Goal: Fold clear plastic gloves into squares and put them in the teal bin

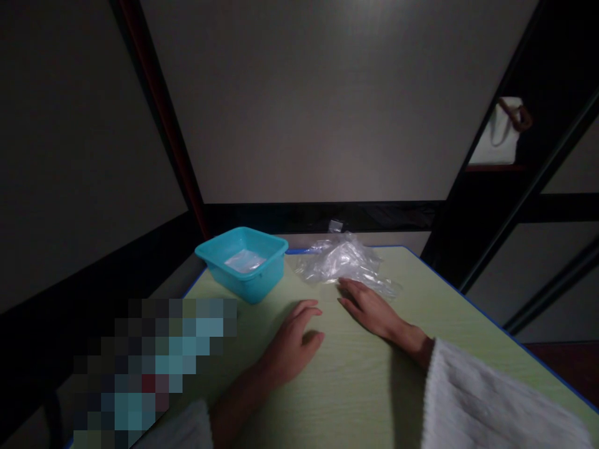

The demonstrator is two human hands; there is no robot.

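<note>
My left hand (294,343) is over the middle of the table, its fingers curved and apart from the thumb, with nothing in it. To its right, my right hand (367,305) stretches toward a heap of clear plastic bags (344,259). Its fingertips are at the near edge of the heap; whether they touch it I cannot tell. The thumb is apart from the fingers and nothing shows in its grasp. Left of the heap stands a turquoise plastic basket (253,287). Inside lies a whitish, flat packet (245,260).
The pale green table (346,399) has a blue edge. A pixelated patch (168,362) covers things at its left side. Behind it rises a large light panel (318,112). A white bag (500,137) with a brown handle stands on a shelf at the right.
</note>
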